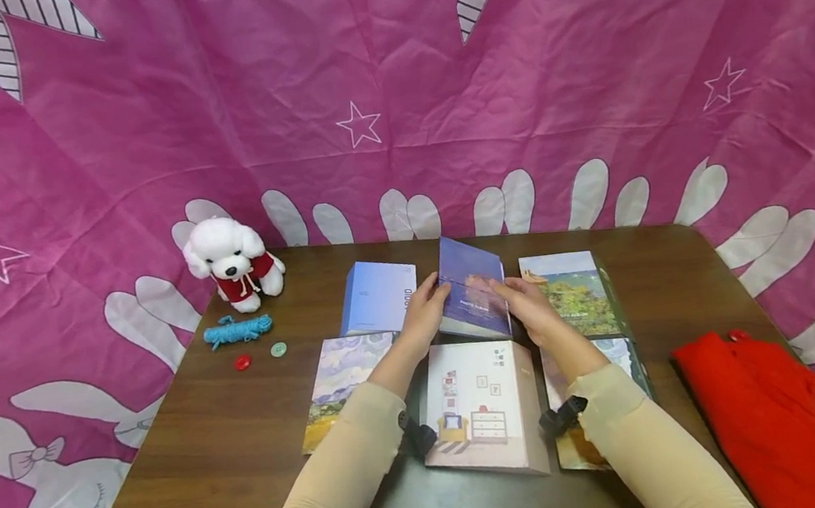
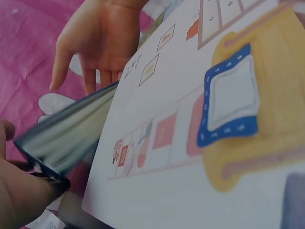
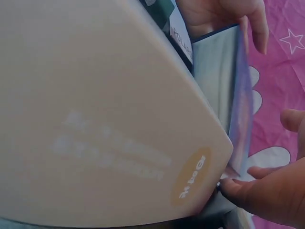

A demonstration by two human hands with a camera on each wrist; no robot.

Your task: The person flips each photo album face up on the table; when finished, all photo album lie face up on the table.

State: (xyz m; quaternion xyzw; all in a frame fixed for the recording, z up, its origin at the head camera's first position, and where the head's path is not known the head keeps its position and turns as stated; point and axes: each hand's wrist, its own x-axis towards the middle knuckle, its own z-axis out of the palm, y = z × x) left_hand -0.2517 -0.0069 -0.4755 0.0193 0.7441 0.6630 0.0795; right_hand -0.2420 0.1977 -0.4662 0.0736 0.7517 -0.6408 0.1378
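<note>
Near the middle of the back row, a purple-blue photo album (image 1: 473,284) stands tilted up between both hands, its cover facing the head camera. My left hand (image 1: 425,309) grips its left edge, thumb in front and other fingers behind. On the right edge, my right hand (image 1: 530,307) holds it with the thumb at the cover; some fingers (image 3: 259,171) show spread beside the corner. Pale page edges (image 2: 76,129) show along the album's underside in the left wrist view. Just in front is a white album with a drawn room (image 1: 462,399), below both hands.
Other albums lie around: light blue (image 1: 378,295), a swirly landscape (image 1: 338,371), a garden picture (image 1: 574,294) and one partly under the right sleeve (image 1: 576,444). To the left are a plush dog (image 1: 231,261), blue yarn (image 1: 237,329), a red button (image 1: 242,362) and a green button (image 1: 278,349). Red cloth (image 1: 773,413) lies right.
</note>
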